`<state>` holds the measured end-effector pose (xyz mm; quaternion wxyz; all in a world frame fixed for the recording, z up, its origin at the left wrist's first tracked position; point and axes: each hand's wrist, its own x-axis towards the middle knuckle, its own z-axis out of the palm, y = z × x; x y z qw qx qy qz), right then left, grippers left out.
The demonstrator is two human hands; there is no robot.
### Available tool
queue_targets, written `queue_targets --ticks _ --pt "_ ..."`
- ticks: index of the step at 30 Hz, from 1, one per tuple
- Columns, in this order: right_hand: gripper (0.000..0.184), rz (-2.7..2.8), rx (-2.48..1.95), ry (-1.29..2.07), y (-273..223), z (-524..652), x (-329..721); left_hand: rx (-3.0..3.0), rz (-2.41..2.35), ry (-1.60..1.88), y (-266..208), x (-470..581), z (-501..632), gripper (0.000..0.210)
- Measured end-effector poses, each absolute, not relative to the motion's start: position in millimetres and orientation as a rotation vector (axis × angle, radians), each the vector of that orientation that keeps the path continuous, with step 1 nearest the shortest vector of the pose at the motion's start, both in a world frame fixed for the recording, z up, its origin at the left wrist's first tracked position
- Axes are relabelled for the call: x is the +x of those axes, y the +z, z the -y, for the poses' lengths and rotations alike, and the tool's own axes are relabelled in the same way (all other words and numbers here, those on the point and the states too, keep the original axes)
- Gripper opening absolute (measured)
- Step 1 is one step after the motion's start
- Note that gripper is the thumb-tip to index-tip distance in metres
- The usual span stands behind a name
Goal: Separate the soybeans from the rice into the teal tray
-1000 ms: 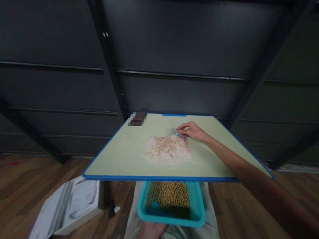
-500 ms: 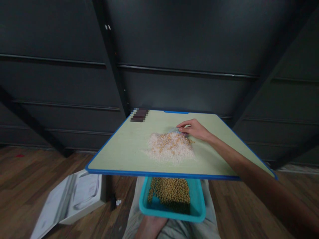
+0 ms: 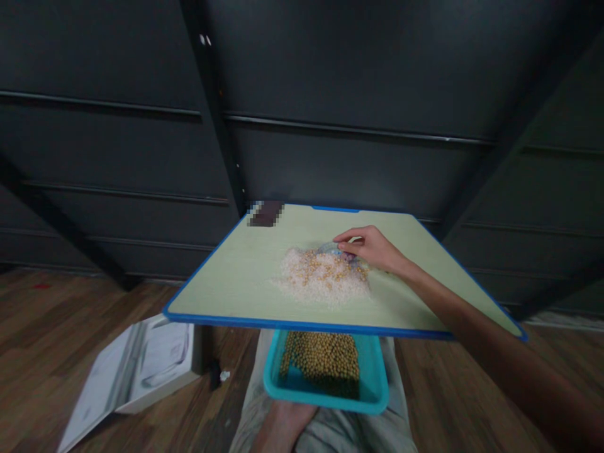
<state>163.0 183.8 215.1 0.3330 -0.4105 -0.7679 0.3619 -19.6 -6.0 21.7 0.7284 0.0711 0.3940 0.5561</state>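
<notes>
A low pile of white rice-like grains (image 3: pixel 325 290) mixed with yellow soybean-like beans (image 3: pixel 330 270) lies on a pale green board (image 3: pixel 226 283) with a blue edge. At the pile's far right side my right hand (image 3: pixel 370 246) pinches a clear bluish curved plastic piece (image 3: pixel 328 248), its lower edge among the grains. What exactly this piece is, I cannot make out. Below the board, a turquoise plastic basket (image 3: pixel 325 400) full of yellowish beans (image 3: pixel 325 355) rests on my lap. My left hand (image 3: pixel 295 415) reaches under the basket's near side, fingers hidden.
A dark blurred-out object (image 3: pixel 265 214) lies at the board's far left corner. On the wooden floor (image 3: pixel 472 390), an open white box (image 3: pixel 160 358) with papers stands left of my legs, beside a small black object (image 3: pixel 214 374). A dark panelled wall (image 3: pixel 349 163) rises behind the board.
My right hand stays at the far right of the pile, with more of the plastic piece showing. The view has tilted slightly. My left arm remains under the basket.
</notes>
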Motion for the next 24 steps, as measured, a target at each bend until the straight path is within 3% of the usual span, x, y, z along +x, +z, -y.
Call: queue_targets --ticks 11,24 --pt "0.018 2.063 -1.003 0.842 219.0 -166.2 162.4 0.055 -0.781 1.253 29.5 -18.6 4.6 0.032" --pt "0.019 2.201 -0.933 0.627 219.4 -135.9 165.4 0.374 -0.905 1.096 20.0 -19.6 4.8 0.06"
